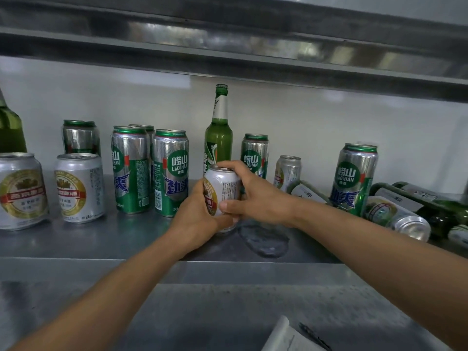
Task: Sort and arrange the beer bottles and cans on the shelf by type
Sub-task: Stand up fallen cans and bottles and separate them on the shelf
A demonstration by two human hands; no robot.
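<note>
A short white can with a gold emblem (225,188) stands at the middle of the steel shelf (121,236). My left hand (195,216) grips its lower left side and my right hand (255,193) grips its top and right side. Two matching white cans (21,191) (78,187) stand at the left. Tall green Laoshan cans (130,171) (171,173) (254,157) (355,178) stand along the shelf. A green bottle (219,130) stands upright behind the held can.
At the right, green bottles (415,198) and a silver can (397,217) lie on their sides. A small silver can (287,172) stands behind them. Another green bottle (10,125) is at the far left. A shelf (228,46) hangs overhead. A wet patch (264,240) marks the shelf.
</note>
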